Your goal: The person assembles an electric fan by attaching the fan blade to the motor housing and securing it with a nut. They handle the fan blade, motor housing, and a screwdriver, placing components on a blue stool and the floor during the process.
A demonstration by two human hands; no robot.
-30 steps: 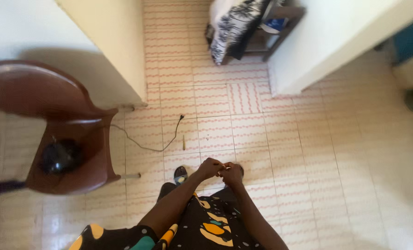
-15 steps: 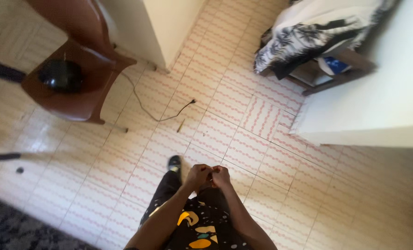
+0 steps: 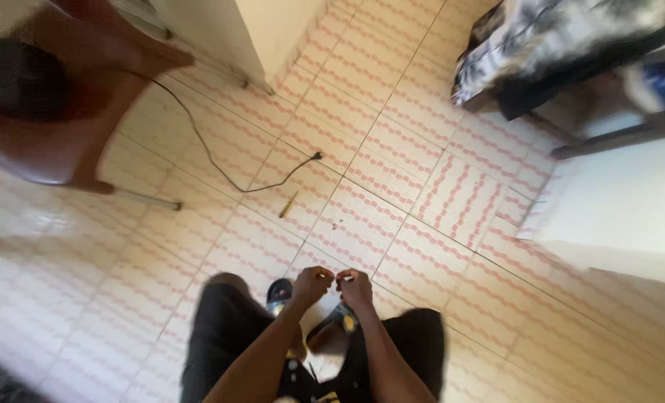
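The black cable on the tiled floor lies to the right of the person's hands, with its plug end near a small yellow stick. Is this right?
Not quite. In the head view the black cable lies to the upper left of both hands, left hand and right hand, running from the brown chair. Its plug end is indeed near the small yellow stick on the tiled floor.

Open tiled floor (image 3: 392, 186) lies ahead; only a black cable (image 3: 220, 168) and small stick (image 3: 288, 204) lie on it.

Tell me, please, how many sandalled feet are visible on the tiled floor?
2. One sandalled foot lies just left of the left hand; the other sandalled foot lies below the right hand, between the knees. Both are blurred and partly covered by the arms.
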